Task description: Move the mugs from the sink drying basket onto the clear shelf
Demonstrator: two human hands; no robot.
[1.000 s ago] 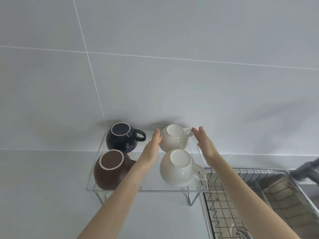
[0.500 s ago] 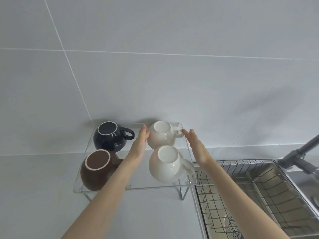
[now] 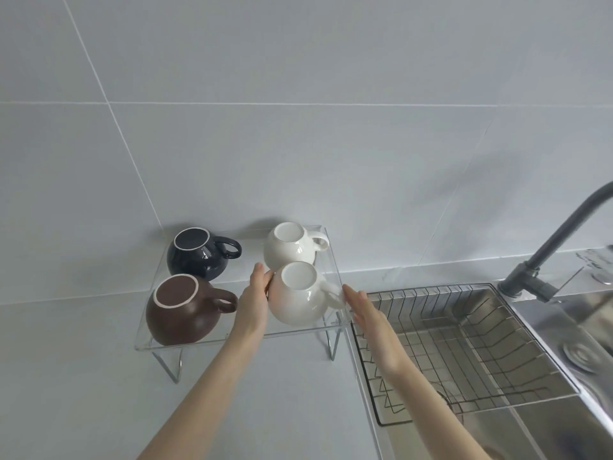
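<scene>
Pale grey wall tiles rise behind a light table [image 3: 83, 393], and the clear shelf [image 3: 232, 336] stands on it against the wall, raised on thin legs. Four mugs sit upside down on the shelf. The dark blue mug [image 3: 199, 254] and the back white mug [image 3: 292, 247] are in the rear row by the wall; the brown mug [image 3: 182, 313] sits close to the front-left edge, and the front white mug [image 3: 298, 297] sits near the front-right corner, its handle reaching toward the right edge. A strip of bare shelf runs between the left and right pairs. The left hand [image 3: 253, 303] lies in that strip, fingers straight, resting flat against the front white mug's left side. The right hand [image 3: 365, 313] is open too, just off the shelf's right edge beside the handle, over the wire drying basket [image 3: 464, 343] in the sink [image 3: 564, 410]. No mugs show in the basket. A dark tap [image 3: 547, 254] arches at the right.
</scene>
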